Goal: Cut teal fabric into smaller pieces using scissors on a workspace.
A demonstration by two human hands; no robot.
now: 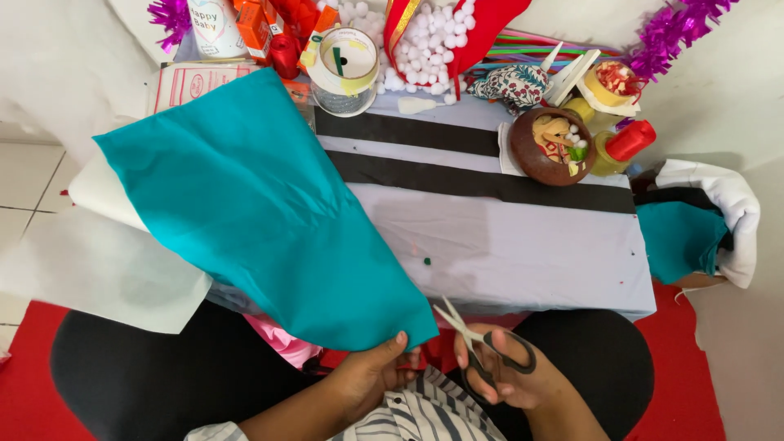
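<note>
Bare table (pixel 523 253) centre lies open – teal cloth (pixel 261 204) blocks left, wooden bowl (pixel 549 147) behind

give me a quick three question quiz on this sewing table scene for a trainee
1. True or false: the right hand holds the scissors with the blades open.
2. What does the left hand pinch at its lower edge? A) white paper B) teal cloth C) red ribbon
3. Fill in: the brown bowl sits on the table beside a bottle with a ____ cap.

Key: 1 true; 2 B; 3 red
</note>
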